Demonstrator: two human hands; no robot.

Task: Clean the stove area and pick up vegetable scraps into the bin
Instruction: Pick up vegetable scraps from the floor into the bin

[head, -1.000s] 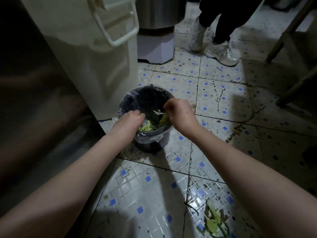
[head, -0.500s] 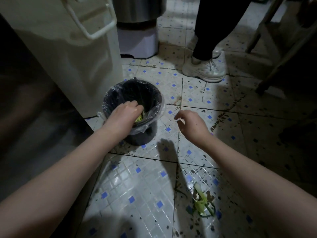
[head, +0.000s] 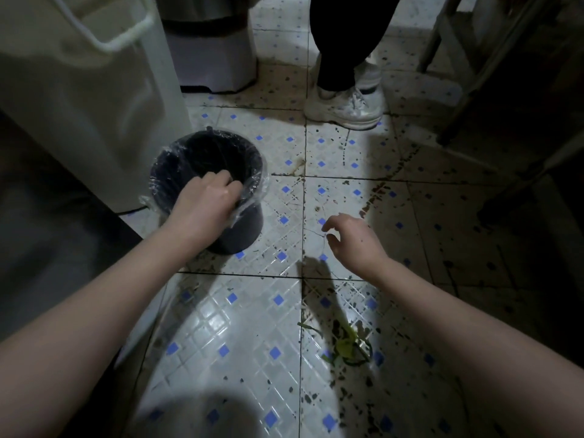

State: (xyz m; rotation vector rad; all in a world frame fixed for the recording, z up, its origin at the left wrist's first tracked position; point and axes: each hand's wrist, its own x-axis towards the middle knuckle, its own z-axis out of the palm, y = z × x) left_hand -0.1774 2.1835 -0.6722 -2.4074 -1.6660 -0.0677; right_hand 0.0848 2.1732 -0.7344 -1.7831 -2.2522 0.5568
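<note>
Our left hand [head: 207, 202] reaches over the near rim of the small round black bin lined with a clear plastic bag [head: 177, 172], fingers curled down into the opening — whether they clasp anything we cannot tell. The bin stands on the white floor tiles dotted with small blue squares [head: 252, 327], just beside a tall cream plastic container with a loop handle [head: 88, 99]. Our right hand [head: 354, 241] hovers above the floor, well apart from the bin, its fingers spread and loosely bent, holding nothing. Nearer to us, a clump of green vegetable scraps [head: 347, 346] lies on the stained tiles, below the right forearm. Beyond the bin, another person's white sneaker and black trouser leg [head: 347, 105] stand near a pale-based metal drum [head: 211, 52].
</note>
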